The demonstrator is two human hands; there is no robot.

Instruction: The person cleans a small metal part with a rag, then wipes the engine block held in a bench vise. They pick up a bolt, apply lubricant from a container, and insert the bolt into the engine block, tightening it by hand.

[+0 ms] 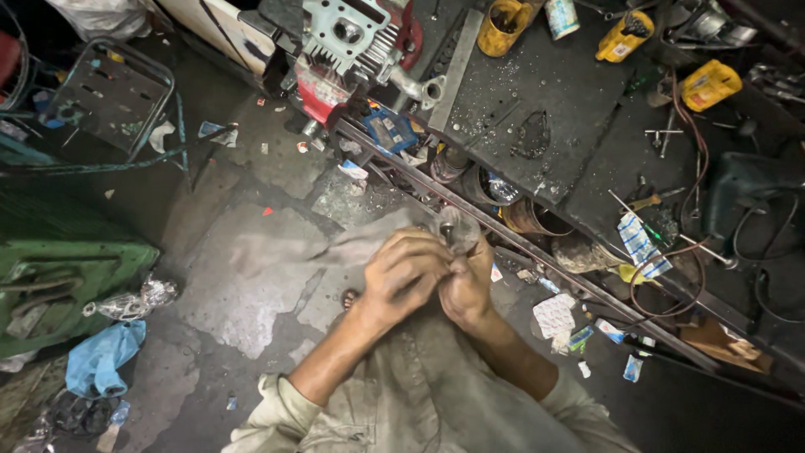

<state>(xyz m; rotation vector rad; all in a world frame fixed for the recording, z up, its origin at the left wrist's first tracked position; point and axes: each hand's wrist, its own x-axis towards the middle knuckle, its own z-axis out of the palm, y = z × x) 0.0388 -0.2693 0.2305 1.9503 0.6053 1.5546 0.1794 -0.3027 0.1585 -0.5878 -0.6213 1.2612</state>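
Pale shirt sleeves [402,411] nearest, at 6 o'clock. Left hand [404,273] and right hand [466,285] both clenched around small round metal part [454,228] wrapped in grey rag [352,247], held over floor beside tabletop [579,151]. Probably rigid, light, greasy-slippery (best gripped through rag, by rim). Part mostly hidden by fingers; exact kind unclear. Engine block [356,38] at 12 o'clock, cut off at frame edge.

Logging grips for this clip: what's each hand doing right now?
Left hand: closed on the small round metal part.
Right hand: closed on the same part, from below.
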